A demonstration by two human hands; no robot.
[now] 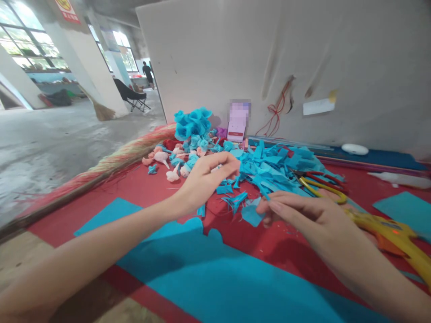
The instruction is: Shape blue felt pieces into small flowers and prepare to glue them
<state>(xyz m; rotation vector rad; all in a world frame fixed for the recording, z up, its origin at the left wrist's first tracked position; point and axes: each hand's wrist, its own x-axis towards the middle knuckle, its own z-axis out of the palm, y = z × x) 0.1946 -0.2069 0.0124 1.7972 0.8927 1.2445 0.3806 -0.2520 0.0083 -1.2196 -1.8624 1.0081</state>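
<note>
Our left hand [205,179] reaches with loosely spread fingers into the blue paper scraps [269,166] far on the red surface [141,188], while our right hand [303,215] pinches one blue piece [252,214] nearer.

A small blue felt piece [252,214] lies flat on the red cloth near the middle of the scene, roughly petal-shaped, with its right edge pinched under the fingertips of the right hand [303,215]. Just beyond it, toward the far side, sprawls a loose heap of blue felt scraps [269,166], cut into narrow, pointed bits lying every way. The left hand [205,179] rests with its fingertips on the heap's left edge.
</note>
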